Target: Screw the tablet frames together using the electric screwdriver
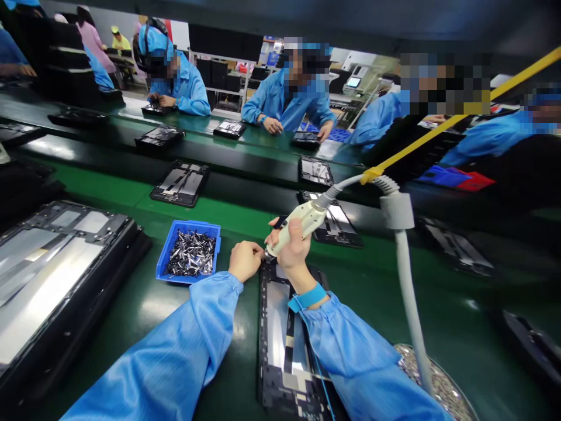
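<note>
My right hand (293, 245) is shut around the cream-coloured body of an electric screwdriver (303, 225), with its tip pointing down and left towards the top end of a black device frame (274, 345). That frame lies on the green conveyor belt (210, 213) beneath my hands. My left hand (245, 260) rests beside the screwdriver tip with its fingers curled, close to the frame's upper corner. Whether those fingers pinch a small part is hidden. A blue plastic bin (188, 251) of small dark metal parts stands just left of my left hand.
A grey hose (405, 298) runs from the screwdriver and down to the right, past a round tray of small metal parts (432, 377). A large panel in a black fixture (56, 275) lies at left. Further device frames sit on the belts, with co-workers in blue smocks opposite.
</note>
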Tool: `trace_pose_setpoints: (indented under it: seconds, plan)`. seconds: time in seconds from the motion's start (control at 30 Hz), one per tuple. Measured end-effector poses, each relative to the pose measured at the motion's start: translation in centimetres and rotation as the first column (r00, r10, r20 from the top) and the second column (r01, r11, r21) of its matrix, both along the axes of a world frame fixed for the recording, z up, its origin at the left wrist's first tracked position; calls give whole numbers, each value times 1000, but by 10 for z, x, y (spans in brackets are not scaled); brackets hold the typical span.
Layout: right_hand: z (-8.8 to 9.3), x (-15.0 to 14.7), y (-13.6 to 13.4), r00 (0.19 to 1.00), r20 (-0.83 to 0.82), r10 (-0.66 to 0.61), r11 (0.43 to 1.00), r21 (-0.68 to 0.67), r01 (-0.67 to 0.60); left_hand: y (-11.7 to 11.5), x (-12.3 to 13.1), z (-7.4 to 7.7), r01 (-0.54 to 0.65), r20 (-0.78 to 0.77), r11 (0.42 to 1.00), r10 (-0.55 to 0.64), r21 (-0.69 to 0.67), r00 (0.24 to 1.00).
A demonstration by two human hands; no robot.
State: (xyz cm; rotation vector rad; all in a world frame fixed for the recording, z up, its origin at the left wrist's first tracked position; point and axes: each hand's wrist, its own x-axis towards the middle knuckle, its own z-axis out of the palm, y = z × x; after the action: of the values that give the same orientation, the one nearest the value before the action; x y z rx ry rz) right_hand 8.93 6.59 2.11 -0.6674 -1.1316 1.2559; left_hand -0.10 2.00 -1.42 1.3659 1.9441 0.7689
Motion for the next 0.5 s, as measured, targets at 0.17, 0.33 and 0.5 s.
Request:
trace_pose_setpoints:
  seconds: [0.17,0.33,0.5]
  plan:
    - [-1,-1,-1,1000,28,12,1000,-14,-12,-1,1,2,-10,-10,1000,9,-26,1000]
    - [-6,-3,-2,1000,7,-1,999,-41,2,-6,2,3,-35,-7,999,35,-35,999]
    - [10,7,-3,994,-108,-13,1000,-11,12,-7,3,5,-63,-6,997,63,-36,998]
